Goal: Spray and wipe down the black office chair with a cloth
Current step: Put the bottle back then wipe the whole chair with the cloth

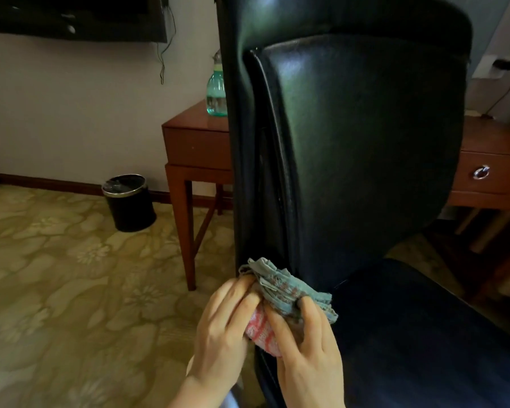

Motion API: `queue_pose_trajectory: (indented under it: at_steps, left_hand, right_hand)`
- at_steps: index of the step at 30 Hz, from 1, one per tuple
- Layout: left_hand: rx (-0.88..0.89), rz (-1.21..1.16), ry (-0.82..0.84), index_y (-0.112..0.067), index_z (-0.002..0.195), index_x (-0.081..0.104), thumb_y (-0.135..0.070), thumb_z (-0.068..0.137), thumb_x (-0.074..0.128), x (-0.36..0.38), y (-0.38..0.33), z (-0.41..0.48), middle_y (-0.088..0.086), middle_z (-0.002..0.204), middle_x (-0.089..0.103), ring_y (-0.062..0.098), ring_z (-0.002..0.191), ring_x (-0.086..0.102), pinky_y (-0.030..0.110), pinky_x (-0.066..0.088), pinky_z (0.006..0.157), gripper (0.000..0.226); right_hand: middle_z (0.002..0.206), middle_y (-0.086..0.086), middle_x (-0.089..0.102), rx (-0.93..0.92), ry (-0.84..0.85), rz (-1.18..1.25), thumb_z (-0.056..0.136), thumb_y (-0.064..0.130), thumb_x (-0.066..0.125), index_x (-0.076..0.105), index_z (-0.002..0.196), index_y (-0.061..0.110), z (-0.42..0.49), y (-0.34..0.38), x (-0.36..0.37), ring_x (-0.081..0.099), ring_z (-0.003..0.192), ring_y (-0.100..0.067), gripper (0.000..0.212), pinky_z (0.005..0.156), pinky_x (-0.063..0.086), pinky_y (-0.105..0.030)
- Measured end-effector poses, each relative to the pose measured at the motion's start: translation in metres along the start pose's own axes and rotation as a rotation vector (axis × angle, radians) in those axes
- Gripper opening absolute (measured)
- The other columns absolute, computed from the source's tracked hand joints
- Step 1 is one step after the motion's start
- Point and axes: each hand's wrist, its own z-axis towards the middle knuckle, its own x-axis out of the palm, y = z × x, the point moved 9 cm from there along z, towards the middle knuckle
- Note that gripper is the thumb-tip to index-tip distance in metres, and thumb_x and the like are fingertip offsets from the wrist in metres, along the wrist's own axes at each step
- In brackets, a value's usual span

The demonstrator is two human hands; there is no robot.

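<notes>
Both hands sit low in the view, closed together around one rag. The left hand (pixel 221 328) curls its fingers over the near side of a bunched grey-blue cloth (pixel 280 290) with a red-and-white checked part. The right hand (pixel 306 354) grips the same cloth from the other side, its fingertips dug into the folds. The cloth is pressed against the left edge of the black leather office chair (pixel 351 142), at the spot where the tall padded backrest meets the dark seat (pixel 409 334).

Behind the chair stands a reddish-brown wooden desk (pixel 198 142) with a drawer carrying a silver ring pull (pixel 481 172). A clear teal bottle (pixel 217 89) stands on the desk, half hidden by the backrest, so its top cannot be made out. A round black waste bin (pixel 128 201) with a metal rim sits on the yellow-green floral carpet (pixel 56 275) by the wall. A dark wall-mounted screen (pixel 77 16) hangs above.
</notes>
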Motion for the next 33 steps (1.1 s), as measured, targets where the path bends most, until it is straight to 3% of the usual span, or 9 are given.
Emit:
queue_pose_trajectory:
  at_steps: [3, 5, 8, 11, 14, 18, 22, 29, 33]
  left_hand:
    - [0.007, 0.02, 0.051, -0.011, 0.11, 0.058, -0.021, 0.102, 0.039, 0.008, 0.006, -0.016, 0.013, 0.114, 0.066, 0.021, 0.116, 0.052, 0.034, 0.046, 0.099, 0.023]
    - [0.022, 0.043, 0.074, -0.009, 0.107, 0.063, -0.016, 0.095, 0.049, 0.013, 0.011, -0.027, 0.012, 0.113, 0.066, 0.022, 0.115, 0.052, 0.033, 0.045, 0.101, 0.019]
    - [0.032, 0.095, 0.114, -0.002, 0.097, 0.072, -0.014, 0.097, 0.044, 0.019, 0.017, -0.035, 0.013, 0.109, 0.068, 0.022, 0.114, 0.052, 0.032, 0.044, 0.101, 0.031]
    - [0.062, 0.132, 0.155, -0.003, 0.095, 0.072, -0.008, 0.086, 0.05, 0.025, 0.019, -0.045, 0.013, 0.106, 0.07, 0.022, 0.114, 0.051, 0.034, 0.043, 0.1, 0.024]
    - [0.081, 0.11, 0.167, -0.011, 0.103, 0.057, -0.009, 0.084, 0.052, 0.03, 0.022, -0.053, 0.012, 0.106, 0.069, 0.022, 0.113, 0.051, 0.035, 0.044, 0.098, 0.02]
    - [0.084, 0.115, 0.186, -0.009, 0.104, 0.056, -0.007, 0.082, 0.054, 0.036, 0.028, -0.065, 0.014, 0.104, 0.069, 0.024, 0.111, 0.052, 0.037, 0.046, 0.094, 0.022]
    - [0.037, 0.117, 0.241, -0.004, 0.095, 0.07, -0.008, 0.081, 0.051, 0.045, 0.036, -0.082, 0.012, 0.101, 0.07, 0.022, 0.11, 0.052, 0.033, 0.044, 0.097, 0.023]
    - [-0.088, 0.108, 0.414, -0.005, 0.091, 0.073, -0.009, 0.072, 0.045, 0.064, 0.045, -0.098, 0.007, 0.099, 0.07, 0.018, 0.108, 0.051, 0.036, 0.057, 0.081, 0.035]
    - [-0.198, 0.099, 0.537, -0.009, 0.095, 0.073, 0.014, 0.049, 0.071, 0.071, 0.051, -0.102, 0.004, 0.101, 0.068, 0.013, 0.107, 0.048, 0.032, 0.052, 0.086, 0.052]
  right_hand:
    - [0.125, -0.014, 0.048, 0.095, 0.061, 0.066, 0.088, 0.017, 0.058, 0.054, 0.119, 0.025, -0.025, -0.006, 0.024, 0.058, 0.109, -0.031, 0.032, 0.084, 0.053, -0.041]
    - [0.128, -0.001, 0.052, 0.322, 0.079, 0.257, 0.094, 0.028, 0.055, 0.051, 0.123, 0.034, -0.037, -0.021, 0.038, 0.057, 0.113, -0.021, 0.03, 0.09, 0.049, -0.035]
    - [0.112, 0.025, 0.061, 0.402, 0.297, 0.43, 0.086, 0.056, 0.049, 0.059, 0.111, 0.042, -0.05, -0.02, 0.056, 0.058, 0.103, 0.006, 0.031, 0.083, 0.047, -0.011]
    - [0.119, 0.055, 0.035, 0.366, 0.388, 0.513, 0.082, 0.065, 0.036, 0.05, 0.117, 0.039, -0.063, -0.018, 0.066, 0.037, 0.109, 0.029, 0.046, 0.083, 0.035, 0.005]
    - [0.133, 0.04, 0.033, 0.329, 0.386, 0.399, 0.093, 0.038, 0.051, 0.053, 0.119, 0.044, -0.069, -0.022, 0.074, 0.032, 0.119, 0.023, 0.027, 0.093, 0.028, 0.004]
    - [0.132, -0.007, 0.049, 0.215, 0.416, 0.27, 0.074, 0.013, 0.078, 0.062, 0.122, 0.023, -0.066, -0.023, 0.078, 0.052, 0.115, -0.02, 0.052, 0.089, 0.049, -0.025]
    - [0.13, -0.003, 0.049, 0.265, 0.506, 0.291, 0.071, 0.018, 0.077, 0.059, 0.122, 0.031, -0.07, -0.033, 0.087, 0.052, 0.108, -0.022, 0.055, 0.079, 0.052, -0.032]
    - [0.124, 0.005, 0.047, 0.261, 0.708, 0.183, 0.075, 0.023, 0.061, 0.063, 0.113, 0.033, -0.065, -0.047, 0.107, 0.048, 0.098, -0.019, 0.04, 0.073, 0.048, -0.031]
    - [0.132, 0.0, 0.04, 0.258, 0.873, 0.144, 0.078, 0.024, 0.053, 0.061, 0.116, 0.028, -0.065, -0.047, 0.106, 0.039, 0.106, -0.022, 0.039, 0.082, 0.044, -0.036]
